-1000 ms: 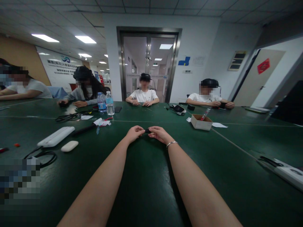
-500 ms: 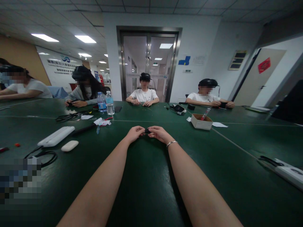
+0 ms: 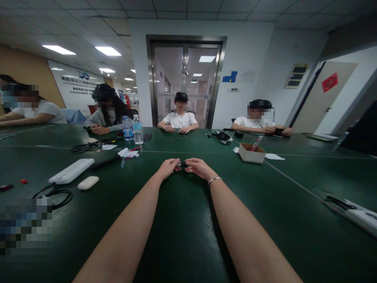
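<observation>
Over the green table (image 3: 182,236), both arms reach forward and the hands meet in front of me. Between the fingertips is a small dark, short stick-like object (image 3: 183,164) with a paler, shiny bit at its left end; its exact kind is too small to make out. My left hand (image 3: 167,169) pinches the left end with thumb and fingers. At the other end, my right hand (image 3: 201,168) grips the black part, its fingers closed. A silver bracelet (image 3: 214,180) circles my right wrist. The fingers cover part of the object.
Left of my arms are a white power strip (image 3: 72,171), a white rounded case (image 3: 88,182) and black cables (image 3: 60,199). Water bottles (image 3: 137,129) and paper scraps (image 3: 129,153) lie beyond. A small box (image 3: 251,153) holding a tube stands right. Several people sit around the table.
A little more of the small object shows between my hands, including its shiny left end. The view has shifted slightly. A co-worker on the left no longer shows the dark item in their hands.
</observation>
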`<state>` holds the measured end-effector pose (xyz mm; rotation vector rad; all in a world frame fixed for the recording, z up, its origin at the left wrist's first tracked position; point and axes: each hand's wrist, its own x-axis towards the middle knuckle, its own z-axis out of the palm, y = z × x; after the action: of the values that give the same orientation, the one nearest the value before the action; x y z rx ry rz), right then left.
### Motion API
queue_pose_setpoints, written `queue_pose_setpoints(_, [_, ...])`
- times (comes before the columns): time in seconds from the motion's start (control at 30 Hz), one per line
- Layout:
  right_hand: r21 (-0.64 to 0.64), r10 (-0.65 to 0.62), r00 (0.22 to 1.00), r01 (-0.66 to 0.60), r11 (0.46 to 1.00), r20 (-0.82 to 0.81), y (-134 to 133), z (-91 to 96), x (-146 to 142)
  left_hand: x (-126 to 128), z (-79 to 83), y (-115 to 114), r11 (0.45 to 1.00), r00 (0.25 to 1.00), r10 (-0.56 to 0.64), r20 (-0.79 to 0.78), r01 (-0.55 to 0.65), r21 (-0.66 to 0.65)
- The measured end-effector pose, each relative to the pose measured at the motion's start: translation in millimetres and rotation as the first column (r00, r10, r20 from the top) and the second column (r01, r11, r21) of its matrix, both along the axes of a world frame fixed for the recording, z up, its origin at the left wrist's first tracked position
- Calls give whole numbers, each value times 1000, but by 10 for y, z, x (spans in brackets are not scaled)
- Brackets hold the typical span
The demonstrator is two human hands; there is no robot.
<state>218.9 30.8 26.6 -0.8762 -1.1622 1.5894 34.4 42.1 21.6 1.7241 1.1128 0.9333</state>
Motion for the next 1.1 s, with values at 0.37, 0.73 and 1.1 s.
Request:
queue_pose_setpoints(0.37, [194, -178, 983, 182, 964, -35, -49, -29, -42, 36, 13, -45, 1000, 997, -7, 82, 5, 22])
queue_pose_setpoints(0.73, [78, -85, 993, 79, 994, 81, 11, -27, -22, 23, -19, -9, 999, 996, -21, 91, 16, 49])
queue_pose_setpoints(1.1, [56, -103, 989, 97, 994, 110, 42, -33, -35, 29, -17, -4, 999, 999, 21, 43, -22, 25])
